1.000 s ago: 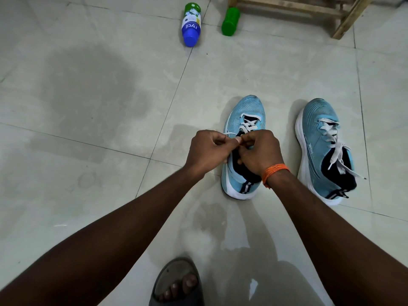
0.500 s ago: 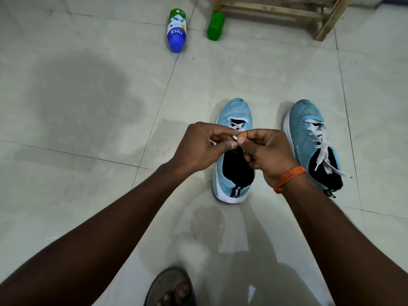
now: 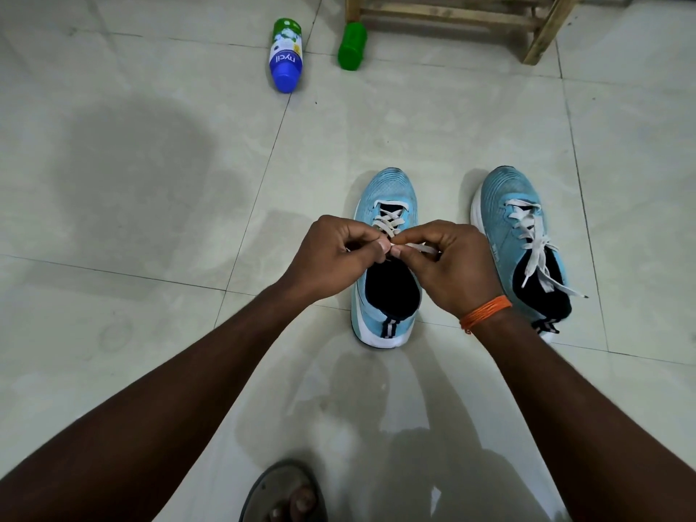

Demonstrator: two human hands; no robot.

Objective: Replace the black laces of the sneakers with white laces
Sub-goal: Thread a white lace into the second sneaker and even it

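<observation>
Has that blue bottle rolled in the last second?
No. The blue bottle still lies just left of the green bottle near the wooden stand; only the camera shifted.

Right hand (image 3: 452,265) has pulled more white lace (image 3: 418,247) through.

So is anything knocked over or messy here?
The blue-capped bottle lies on its side on the floor, cap toward us; whether the green bottle beside it has tipped too is unclear. The right sneaker has its white lace ends loose, one trailing over its side.
</observation>
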